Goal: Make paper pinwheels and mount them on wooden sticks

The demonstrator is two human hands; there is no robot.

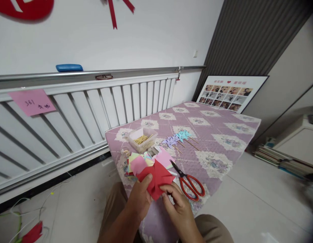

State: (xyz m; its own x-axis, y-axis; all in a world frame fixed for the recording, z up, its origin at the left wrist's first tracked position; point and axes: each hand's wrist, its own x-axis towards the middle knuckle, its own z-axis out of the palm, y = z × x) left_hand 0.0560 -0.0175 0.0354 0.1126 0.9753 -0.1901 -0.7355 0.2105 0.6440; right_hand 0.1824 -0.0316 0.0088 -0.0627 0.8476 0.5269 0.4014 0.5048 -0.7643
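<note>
A red paper square (pixel 156 175), with slits cut in from its corners, is held up above the near end of the table. My left hand (pixel 142 195) grips its left side, thumb on top. At its lower right edge, my right hand (pixel 175 199) has its fingers closed on the paper. Behind it lies a pile of coloured paper sheets (pixel 138 164) in pink, yellow and green. Red-handled scissors (pixel 188 182) rest just right of the paper, blades pointing away to the left. Finished paper pinwheels (pixel 183 135), purple and light blue, lie on sticks farther back.
A clear plastic box (pixel 142 139) of thin wooden sticks stands behind the papers, near a small round container (pixel 125 152). The patterned tablecloth (pixel 212 135) stretches back to a photo board (pixel 227 92). A white radiator (pixel 115 101) runs along the left.
</note>
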